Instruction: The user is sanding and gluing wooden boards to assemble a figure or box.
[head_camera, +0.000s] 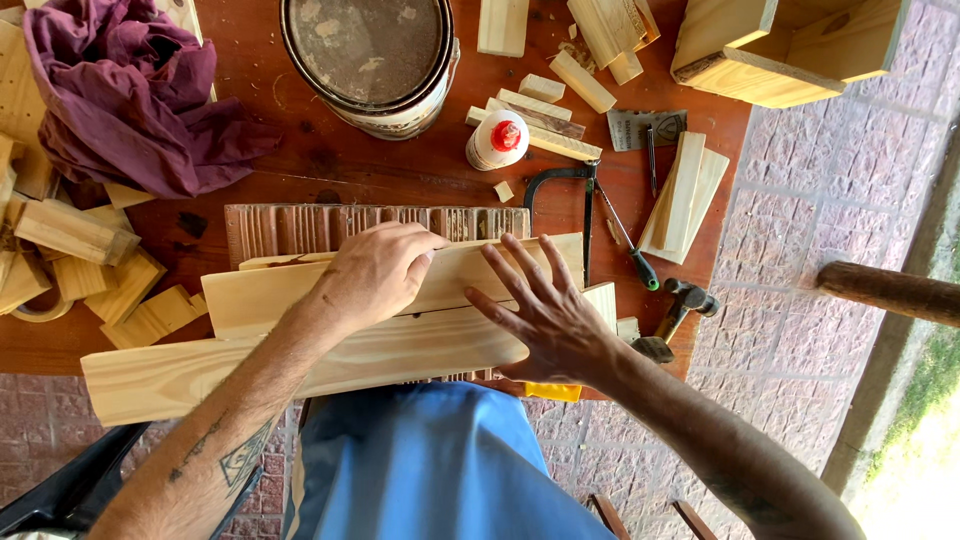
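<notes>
A single head-worn view is given, aimed almost straight down from above the person's own forearms onto a red wooden table (330, 165). The scene is framed closely: stacked pine boards (300, 350) fill the centre, the table's far end is cut off at the top, and paving (840, 180) is taken in at right.

the left hand (375, 272) lies curled on the top wood board (480, 268), and the right hand (545, 312) rests flat with fingers spread on the long board (250, 365) below it. behind them on the red table (330, 160) stand a paint can (368, 58) and a glue bottle (497, 140), with a purple cloth (125, 95) at the left.
</notes>
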